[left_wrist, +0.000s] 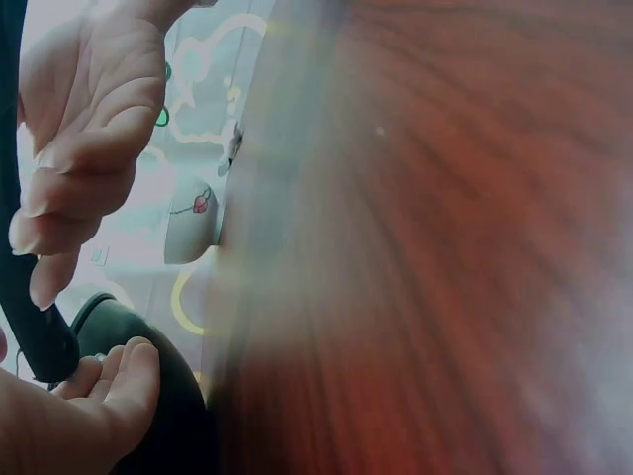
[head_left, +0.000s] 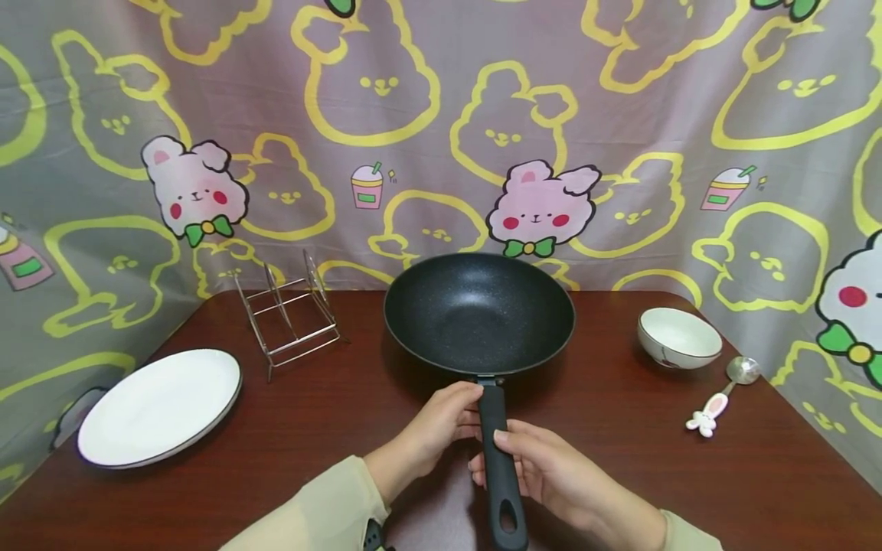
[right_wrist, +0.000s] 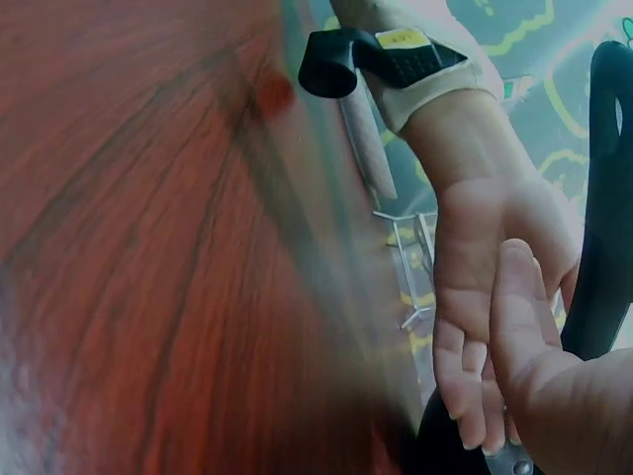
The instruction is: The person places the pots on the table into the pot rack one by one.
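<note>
A black wok [head_left: 475,306] with one long handle [head_left: 498,459] lies straight ahead in the head view, its handle pointing toward me. My left hand [head_left: 441,425] holds the handle close to the pan, thumb on top and fingers at its left side and underneath. Lower down, my right hand [head_left: 558,474] grips the same handle from the right, with its thumb on top and fingertips showing below on the far side. The left wrist view shows the right hand [left_wrist: 94,129] with curved fingers beside the dark handle. Much of the left fingers is hidden behind the handle.
Left of the wok stand a wire rack [head_left: 289,314] and a tilted white plate [head_left: 161,405] with a dark rim. Toward the right are a white bowl [head_left: 678,340] and a spoon [head_left: 723,394] with a rabbit-shaped handle. A patterned cloth [head_left: 427,168] hangs behind the brown table [head_left: 344,428].
</note>
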Available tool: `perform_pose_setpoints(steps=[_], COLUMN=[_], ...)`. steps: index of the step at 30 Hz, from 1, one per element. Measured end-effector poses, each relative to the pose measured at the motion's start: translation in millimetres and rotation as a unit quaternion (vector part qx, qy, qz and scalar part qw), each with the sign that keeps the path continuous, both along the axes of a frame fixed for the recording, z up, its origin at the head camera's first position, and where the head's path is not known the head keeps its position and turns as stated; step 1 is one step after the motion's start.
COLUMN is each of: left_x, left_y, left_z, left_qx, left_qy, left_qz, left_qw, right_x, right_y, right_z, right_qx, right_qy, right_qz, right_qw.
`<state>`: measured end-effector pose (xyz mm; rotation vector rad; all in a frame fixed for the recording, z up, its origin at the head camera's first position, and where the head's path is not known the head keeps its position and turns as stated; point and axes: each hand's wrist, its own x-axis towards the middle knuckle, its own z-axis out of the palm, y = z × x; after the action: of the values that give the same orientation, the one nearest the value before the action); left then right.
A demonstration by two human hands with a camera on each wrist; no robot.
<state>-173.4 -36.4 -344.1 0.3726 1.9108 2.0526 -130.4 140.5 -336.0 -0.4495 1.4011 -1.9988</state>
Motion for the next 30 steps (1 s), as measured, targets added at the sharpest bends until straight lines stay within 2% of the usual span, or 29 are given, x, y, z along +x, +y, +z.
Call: perform_pose_setpoints(steps=[5, 12, 19, 23, 30], left_x=[-2.4, -4.0, -6.1, -6.1, -5.1], left_y=[7, 14, 16, 18, 20], left_z=[-3.4, -6.2, -8.1, -11.3, -13.8], left_qx=[0.028, 0.056, 0.088, 0.102, 0.127], left_qy=[-0.017, -0.041, -0.056, -0.052, -0.046], left_qz=[-0.003, 0.019, 0.023, 0.03, 0.038], left_qw=[0.9995, 0.9974, 0.9943, 0.993, 0.99], right_x=[0.3, 1.3, 3.7, 4.9, 6.1], right_y=[-3, -7, -8, -10, -14], right_z=[-1.1, -1.4, -0.3, -2.3, -6.7], right_qx=[-0.044, -0.112, -0.119, -0.128, -0.175], right_qy=[-0.011, -0.053, -0.084, -0.092, -0.115], right_qz=[0.013, 0.019, -0.001, -0.008, -0.01], right_qw=[0.999, 0.992, 0.989, 0.987, 0.978])
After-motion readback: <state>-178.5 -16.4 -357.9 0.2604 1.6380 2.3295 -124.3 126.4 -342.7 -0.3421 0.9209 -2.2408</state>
